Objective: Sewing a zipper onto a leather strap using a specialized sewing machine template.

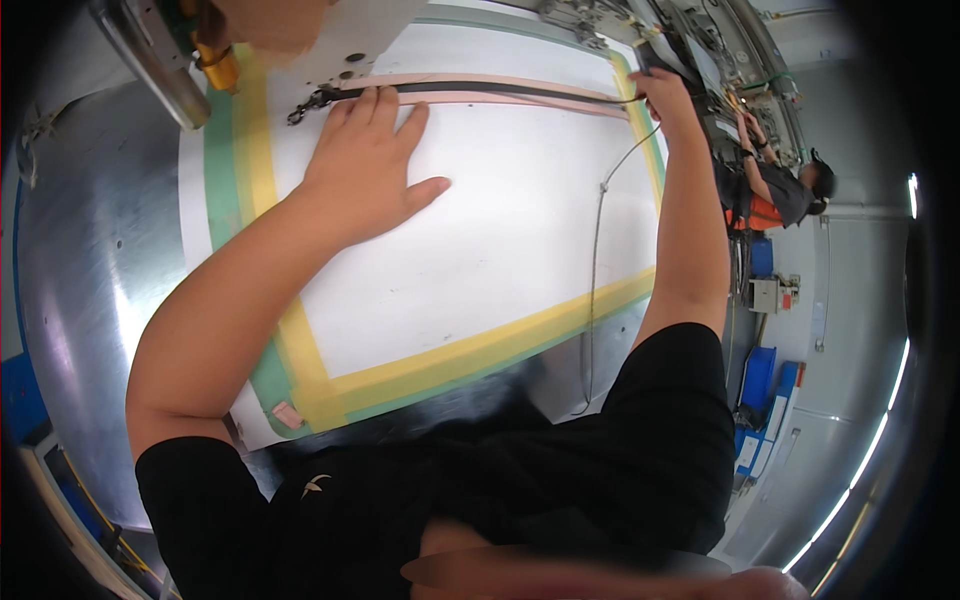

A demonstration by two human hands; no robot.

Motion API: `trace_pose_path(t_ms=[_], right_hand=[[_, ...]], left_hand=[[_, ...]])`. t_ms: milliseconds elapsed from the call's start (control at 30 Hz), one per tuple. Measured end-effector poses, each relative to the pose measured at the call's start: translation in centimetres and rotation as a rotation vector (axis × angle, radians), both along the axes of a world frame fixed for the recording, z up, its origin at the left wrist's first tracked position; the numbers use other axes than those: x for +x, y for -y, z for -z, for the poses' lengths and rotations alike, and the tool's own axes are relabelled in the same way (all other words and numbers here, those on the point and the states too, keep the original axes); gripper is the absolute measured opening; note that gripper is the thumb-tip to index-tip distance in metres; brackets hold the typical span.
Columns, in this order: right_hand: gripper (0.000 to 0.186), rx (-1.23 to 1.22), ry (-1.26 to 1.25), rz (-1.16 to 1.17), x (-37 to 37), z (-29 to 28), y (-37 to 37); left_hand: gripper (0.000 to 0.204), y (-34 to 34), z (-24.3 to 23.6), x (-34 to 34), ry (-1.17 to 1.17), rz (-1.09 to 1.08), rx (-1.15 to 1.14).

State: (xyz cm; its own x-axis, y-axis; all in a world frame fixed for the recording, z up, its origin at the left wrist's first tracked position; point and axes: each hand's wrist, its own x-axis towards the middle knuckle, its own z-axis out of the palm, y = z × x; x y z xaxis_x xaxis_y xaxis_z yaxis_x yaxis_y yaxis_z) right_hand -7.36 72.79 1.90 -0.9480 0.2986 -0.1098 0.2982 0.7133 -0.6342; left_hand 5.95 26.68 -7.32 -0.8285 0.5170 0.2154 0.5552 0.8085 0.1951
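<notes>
Black strap [480, 89] lies along a pink strip [470, 98] on the far side of the white sheet [480, 230], metal clasp [306, 105] at left. Left hand [368, 170]: spread, fingertips on strap. Right hand [668, 98]: pinching strap's right end.

The black strap [480, 88] looks smooth, its clasp [310, 104] shiny metal, the white sheet [480, 240] matt and paper-like, the yellow tape [480, 341] smooth, the counter [110, 250] glossy metal, and the black sleeve [670, 400] matt cloth.
</notes>
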Motion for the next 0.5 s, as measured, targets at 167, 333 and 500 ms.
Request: trace_pose_path(t_ms=[167,333,500], right_hand=[[0.026,-0.223,0.097,-0.106,3.6,1.3,-1.0],[0.033,-0.474,0.105,-0.17,7.3,0.9,-3.2],[0.014,-0.596,-0.033,-0.03,6.6,2.7,-4.8]], left_hand=[[0.079,0.2,0.1,0.0,0.009,-0.016,-0.016],[0.081,0.0,0.1,0.0,-0.026,0.008,0.001],[0.084,-0.2,0.3,-0.3,-0.051,-0.001,0.0]])
